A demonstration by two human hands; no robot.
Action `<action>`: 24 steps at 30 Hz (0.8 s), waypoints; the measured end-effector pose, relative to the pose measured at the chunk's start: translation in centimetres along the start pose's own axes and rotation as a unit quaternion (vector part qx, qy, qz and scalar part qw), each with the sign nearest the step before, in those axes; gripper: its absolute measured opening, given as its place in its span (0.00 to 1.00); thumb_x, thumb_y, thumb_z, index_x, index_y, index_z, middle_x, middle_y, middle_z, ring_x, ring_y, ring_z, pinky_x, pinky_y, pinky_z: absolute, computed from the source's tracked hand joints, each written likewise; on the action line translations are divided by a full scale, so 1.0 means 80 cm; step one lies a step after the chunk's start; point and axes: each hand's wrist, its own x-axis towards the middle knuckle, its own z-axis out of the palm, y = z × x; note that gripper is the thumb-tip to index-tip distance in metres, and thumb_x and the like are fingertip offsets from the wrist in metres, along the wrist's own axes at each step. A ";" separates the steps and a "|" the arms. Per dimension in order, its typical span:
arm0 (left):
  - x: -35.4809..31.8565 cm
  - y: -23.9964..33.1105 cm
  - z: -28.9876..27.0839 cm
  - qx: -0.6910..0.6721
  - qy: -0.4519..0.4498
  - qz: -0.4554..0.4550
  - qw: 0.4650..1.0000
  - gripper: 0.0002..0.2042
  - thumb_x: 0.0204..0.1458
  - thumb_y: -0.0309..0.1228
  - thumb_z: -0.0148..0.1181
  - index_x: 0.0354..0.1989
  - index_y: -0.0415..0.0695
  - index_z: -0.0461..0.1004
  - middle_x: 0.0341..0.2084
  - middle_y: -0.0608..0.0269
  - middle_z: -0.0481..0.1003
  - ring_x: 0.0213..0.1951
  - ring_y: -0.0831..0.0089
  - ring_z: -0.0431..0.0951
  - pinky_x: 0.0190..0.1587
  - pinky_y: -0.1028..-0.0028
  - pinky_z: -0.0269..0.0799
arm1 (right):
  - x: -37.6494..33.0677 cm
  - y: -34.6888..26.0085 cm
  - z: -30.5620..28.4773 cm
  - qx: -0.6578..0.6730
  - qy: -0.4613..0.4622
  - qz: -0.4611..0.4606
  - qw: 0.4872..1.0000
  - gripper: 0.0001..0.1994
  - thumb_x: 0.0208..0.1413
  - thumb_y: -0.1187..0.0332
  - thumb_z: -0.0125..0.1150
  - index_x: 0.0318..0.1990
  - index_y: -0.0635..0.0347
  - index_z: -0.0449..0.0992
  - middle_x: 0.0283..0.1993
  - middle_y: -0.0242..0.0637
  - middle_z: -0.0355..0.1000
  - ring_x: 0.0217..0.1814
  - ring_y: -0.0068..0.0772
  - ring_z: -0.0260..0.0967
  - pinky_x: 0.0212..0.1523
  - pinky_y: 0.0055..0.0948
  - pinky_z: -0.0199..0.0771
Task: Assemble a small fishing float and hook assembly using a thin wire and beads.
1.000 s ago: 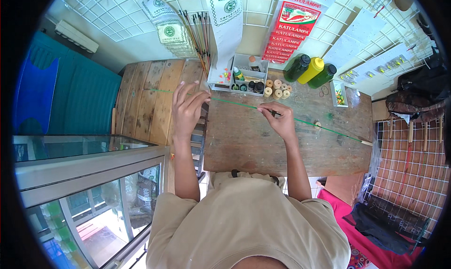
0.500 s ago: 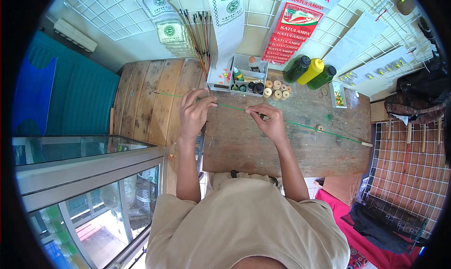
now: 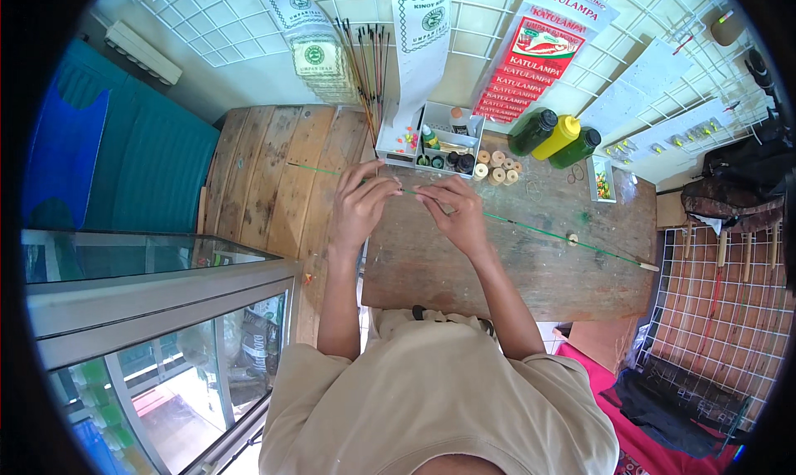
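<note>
Between the torso (image 3: 439,400) and the green rod (image 3: 539,230), the brown counter (image 3: 448,268) gives a broad bare stretch for a hand to slide sideways. The rod slants from over the planked counter (image 3: 257,160) toward the right edge, barring a straight low path rearward. The left hand (image 3: 361,200) and right hand (image 3: 458,214) nearly meet, leaving a sliver between them. Behind, the grey tray (image 3: 398,154), clustered spools (image 3: 497,176) and 3 bottles (image 3: 566,135) block the rear; a narrow gap separates the bottles from the small white box (image 3: 604,199). The glass cabinet (image 3: 166,309) obstructs the near left.
</note>
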 end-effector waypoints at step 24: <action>-0.007 -0.012 -0.052 0.088 0.094 -0.085 0.988 0.06 0.39 0.19 0.60 0.25 0.45 0.77 0.26 0.66 0.79 0.45 0.69 0.76 0.58 0.62 0.56 | -0.004 0.010 -0.023 0.026 0.029 -0.038 0.999 0.10 0.44 0.86 0.59 0.33 0.62 0.76 0.31 0.38 0.74 0.28 0.34 0.73 0.26 0.27 0.73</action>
